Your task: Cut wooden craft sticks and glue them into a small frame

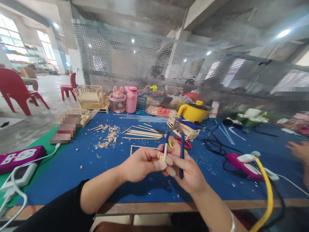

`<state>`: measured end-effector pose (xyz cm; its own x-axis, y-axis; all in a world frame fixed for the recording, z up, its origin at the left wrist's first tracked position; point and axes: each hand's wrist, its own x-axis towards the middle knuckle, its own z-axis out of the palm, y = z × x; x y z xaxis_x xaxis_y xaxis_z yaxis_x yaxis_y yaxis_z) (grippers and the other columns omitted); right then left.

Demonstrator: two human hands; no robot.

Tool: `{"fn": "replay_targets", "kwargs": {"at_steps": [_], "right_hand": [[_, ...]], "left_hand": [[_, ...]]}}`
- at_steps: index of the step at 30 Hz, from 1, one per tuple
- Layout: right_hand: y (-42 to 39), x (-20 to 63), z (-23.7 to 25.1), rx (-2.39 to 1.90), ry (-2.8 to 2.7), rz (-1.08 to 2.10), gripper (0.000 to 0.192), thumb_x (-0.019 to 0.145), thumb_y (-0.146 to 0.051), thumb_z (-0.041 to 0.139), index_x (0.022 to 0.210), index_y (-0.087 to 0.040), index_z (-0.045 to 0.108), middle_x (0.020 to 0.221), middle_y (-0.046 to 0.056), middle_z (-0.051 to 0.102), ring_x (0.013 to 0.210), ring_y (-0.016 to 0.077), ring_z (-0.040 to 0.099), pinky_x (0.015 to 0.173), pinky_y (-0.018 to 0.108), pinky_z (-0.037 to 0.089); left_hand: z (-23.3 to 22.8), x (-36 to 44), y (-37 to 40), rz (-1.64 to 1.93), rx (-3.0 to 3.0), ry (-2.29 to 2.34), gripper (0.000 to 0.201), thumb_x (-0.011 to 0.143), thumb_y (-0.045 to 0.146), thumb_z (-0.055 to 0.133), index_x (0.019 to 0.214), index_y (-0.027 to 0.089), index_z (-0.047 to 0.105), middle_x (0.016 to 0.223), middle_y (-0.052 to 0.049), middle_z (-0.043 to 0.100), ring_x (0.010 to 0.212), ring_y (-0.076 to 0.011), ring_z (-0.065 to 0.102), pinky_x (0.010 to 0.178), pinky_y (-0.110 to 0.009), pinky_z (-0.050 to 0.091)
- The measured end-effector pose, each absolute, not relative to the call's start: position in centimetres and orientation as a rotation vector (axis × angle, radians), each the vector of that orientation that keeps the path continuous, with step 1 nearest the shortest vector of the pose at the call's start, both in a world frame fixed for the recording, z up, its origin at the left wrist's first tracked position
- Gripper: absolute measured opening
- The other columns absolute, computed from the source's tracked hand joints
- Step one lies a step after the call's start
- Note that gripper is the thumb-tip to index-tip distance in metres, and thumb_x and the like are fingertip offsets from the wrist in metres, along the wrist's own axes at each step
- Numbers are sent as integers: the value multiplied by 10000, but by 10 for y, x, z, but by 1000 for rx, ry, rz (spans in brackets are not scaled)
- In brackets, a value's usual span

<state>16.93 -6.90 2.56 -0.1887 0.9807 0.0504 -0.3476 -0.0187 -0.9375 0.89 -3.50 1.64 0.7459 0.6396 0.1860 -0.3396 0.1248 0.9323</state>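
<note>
Left hand [140,164] pinching a short wooden stick [165,152] upright between thumb and fingertips, raised above the near edge of the blue table [72,174], apparently so that the stick's end sits at eye level for trimming. Right hand [188,170] closed round the blue handles of a pair of pliers [177,135], jaws pointing away and up, just beyond the stick's top; whether the jaws touch the stick, not discernible. Hands touching at the fingertips, probably to steady stick against tool. Beyond the hands, a loose bundle of long sticks [145,132] lying flat, and to its left a scatter of wood offcuts [107,137], likely trimmings. Flat on the cloth just behind the left hand, a thin stick frame [142,147]. Behind the pliers, red-handled scissors [183,143] and a small stick-built model [184,129]. Farther back, a larger stick model [90,96], a pink bottle [131,99] and a yellow pot [193,111]. To the right, black cables [212,141], a pink glue gun [243,162] and a yellow cord [265,187] crossing the near corner, the closest obstacles to right-arm movement. At far left, a purple power strip [20,157] with white leads. At the right edge, another person's hand [299,151], well apart.
</note>
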Motion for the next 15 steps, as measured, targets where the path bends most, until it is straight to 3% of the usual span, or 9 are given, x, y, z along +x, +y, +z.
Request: {"fn": "replay_targets", "kwargs": {"at_steps": [2,5,10,15], "right_hand": [[-65,192,32,-926,-1268,1331,475,723,-239,684,1170,-285,529,1007,9,637,778,142,618,730,289,527],[-60,228,41,-1264,-1646,1066,483,743,-290,666,1209,-250,542,1119,60,627,1037,245,585,989,456,412],[-58,251,54,-1576,-2301,313,666,753,-217,570,1390,-282,388,1398,68,445,1296,306,388,1085,509,289],[-60,248,51,-1570,-2518,35,764,714,-98,484,1436,-268,299,1387,89,438,1288,292,396,1062,502,335]], "left_hand": [[13,6,-26,747,1162,422,344,656,381,767,860,116,688,800,-73,714,699,-140,649,790,-316,502],[6,4,-14,777,1040,585,395,575,379,816,837,113,685,823,-73,712,708,-131,659,812,-313,502],[0,5,-8,801,1078,664,370,559,378,819,782,108,700,841,-70,705,767,-124,645,836,-283,477],[1,5,-10,804,1193,696,297,607,363,785,774,129,711,778,-44,709,763,-136,639,826,-281,468]]}}
